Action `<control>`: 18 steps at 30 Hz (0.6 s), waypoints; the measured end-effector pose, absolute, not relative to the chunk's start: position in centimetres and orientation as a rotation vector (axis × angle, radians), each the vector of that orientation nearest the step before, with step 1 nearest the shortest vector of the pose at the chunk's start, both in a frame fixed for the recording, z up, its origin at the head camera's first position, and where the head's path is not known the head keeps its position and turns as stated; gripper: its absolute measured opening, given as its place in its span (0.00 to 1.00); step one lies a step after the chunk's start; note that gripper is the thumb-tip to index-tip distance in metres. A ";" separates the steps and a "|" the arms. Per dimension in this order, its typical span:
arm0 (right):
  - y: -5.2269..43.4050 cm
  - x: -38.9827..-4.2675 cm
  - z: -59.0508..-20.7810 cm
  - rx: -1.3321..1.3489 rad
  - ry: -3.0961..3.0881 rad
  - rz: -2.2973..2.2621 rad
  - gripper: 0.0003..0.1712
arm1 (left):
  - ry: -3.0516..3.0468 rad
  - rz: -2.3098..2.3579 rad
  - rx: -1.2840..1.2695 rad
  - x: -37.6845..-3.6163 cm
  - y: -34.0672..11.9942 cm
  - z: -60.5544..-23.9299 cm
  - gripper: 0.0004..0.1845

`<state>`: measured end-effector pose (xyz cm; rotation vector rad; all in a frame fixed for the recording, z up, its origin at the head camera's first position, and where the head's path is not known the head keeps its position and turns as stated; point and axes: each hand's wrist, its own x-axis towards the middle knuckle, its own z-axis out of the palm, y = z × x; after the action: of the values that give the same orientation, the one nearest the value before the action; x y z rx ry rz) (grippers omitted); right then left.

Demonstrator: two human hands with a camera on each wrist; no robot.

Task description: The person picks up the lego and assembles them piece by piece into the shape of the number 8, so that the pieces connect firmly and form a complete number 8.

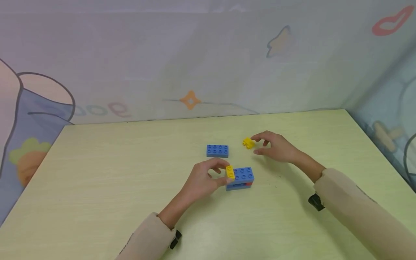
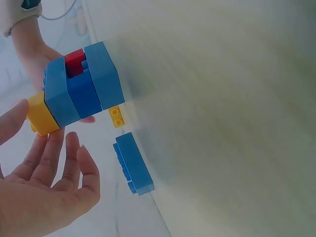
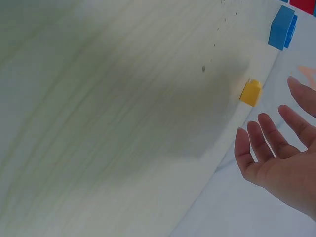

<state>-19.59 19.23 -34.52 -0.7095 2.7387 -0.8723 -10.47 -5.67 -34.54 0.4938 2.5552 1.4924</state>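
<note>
On the near middle of the table (image 1: 113, 187), the blue top brick (image 1: 243, 176) caps a small stack, and at its left end sits a yellow brick (image 1: 230, 172), pinched between the thumb and fingers of the left hand (image 1: 204, 180)! That hand comes in from the near left, its remaining fingers spread loosely below the grip. Look into the layers now: a blue bottom brick (image 1: 238, 187) on the tabletop, then a darker blue brick (image 2: 85, 95) at the left and a red brick (image 2: 75, 62) at the right, both tucked beneath that blue top.

Over to the right, and farther out, the right hand (image 1: 277, 148) reaches across, thumb and fingers apart, nothing between them. Just off its fingertips lies the loose yellow brick (image 1: 248, 143); so close from above that I can't quite tell whether the index finger brushes it. Left of that one, just beyond the stack, rests a loose blue brick (image 1: 217, 151), studs up, touched by neither hand.

Both wrists disappear into beige sleeves (image 1: 357, 209). And at the far edge of the table rises a pale backdrop (image 1: 146, 54), with an orange star (image 1: 185, 100) near the middle and a red shape (image 1: 399, 17) high on the right.
</note>
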 end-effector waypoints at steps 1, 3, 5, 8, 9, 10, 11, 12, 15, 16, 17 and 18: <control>19.2 -19.8 -34.5 -0.709 2.742 -0.866 0.25 | 2.553 1.495 0.494 -10.5 -5.7 -34.5 0.15; 19.0 -20.2 -34.7 -0.704 2.745 -0.859 0.25 | 2.552 1.494 0.491 -10.5 -5.7 -34.5 0.15; 18.9 -20.6 -34.9 -0.702 2.748 -0.850 0.24 | 2.553 1.489 0.489 -10.5 -5.6 -34.4 0.15; 18.7 -21.1 -35.3 -0.712 2.740 -0.850 0.24 | 2.554 1.490 0.497 -10.5 -5.6 -34.4 0.15; 18.6 -21.2 -35.5 -0.724 2.737 -0.848 0.24 | 2.553 1.493 0.500 -10.5 -5.6 -34.4 0.15; 18.5 -21.4 -35.7 -0.738 2.731 -0.852 0.24 | 2.555 1.490 0.499 -10.4 -5.6 -34.4 0.15; 18.4 -21.5 -35.9 -0.754 2.728 -0.855 0.24 | 2.557 1.488 0.498 -10.4 -5.6 -34.4 0.15; 18.4 -21.6 -36.1 -0.768 2.729 -0.852 0.23 | 2.558 1.485 0.497 -10.4 -5.6 -34.4 0.15; 18.2 -21.7 -36.5 -0.789 2.733 -0.851 0.23 | 2.559 1.478 0.491 -10.4 -5.5 -34.5 0.15; 18.1 -21.7 -36.7 -0.785 2.738 -0.849 0.22 | 2.559 1.475 0.487 -10.4 -5.5 -34.5 0.15; 18.0 -21.7 -36.8 -0.782 2.744 -0.847 0.22 | 2.558 1.474 0.485 -10.5 -5.5 -34.5 0.15; 18.0 -21.7 -36.9 -0.773 2.750 -0.845 0.22 | 2.558 1.472 0.483 -10.5 -5.5 -34.5 0.15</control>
<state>-21.72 18.00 -36.86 -0.7729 2.7501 -0.8451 -10.46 -5.48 -34.47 0.4832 2.5577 1.4724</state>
